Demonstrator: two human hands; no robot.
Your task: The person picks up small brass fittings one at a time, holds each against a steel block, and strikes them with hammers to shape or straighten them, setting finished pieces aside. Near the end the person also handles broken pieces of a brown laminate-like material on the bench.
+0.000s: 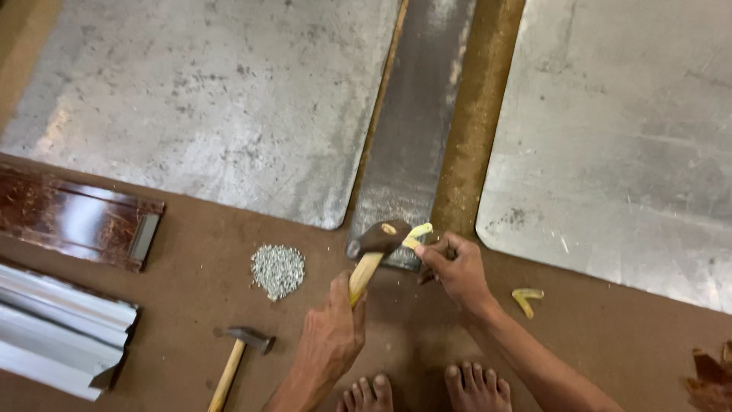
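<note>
My left hand (329, 339) grips the wooden handle of a hammer (375, 243). Its dark head hangs over the near end of a narrow grey metal strip (415, 130). My right hand (457, 268) pinches a small curved yellow piece (418, 233) right beside the hammer head, at the strip's end. My bare feet (423, 387) show at the bottom edge, between my forearms.
A pile of small silvery nails (277, 269) lies left of the hammer. A second hammer (241, 352) lies lower left, another yellow piece (527, 299) to the right. Two large metal sheets (206, 99) (625, 137) flank the strip. Dark brown moulding (76, 217) and silvery moulding (61, 328) lie at the left.
</note>
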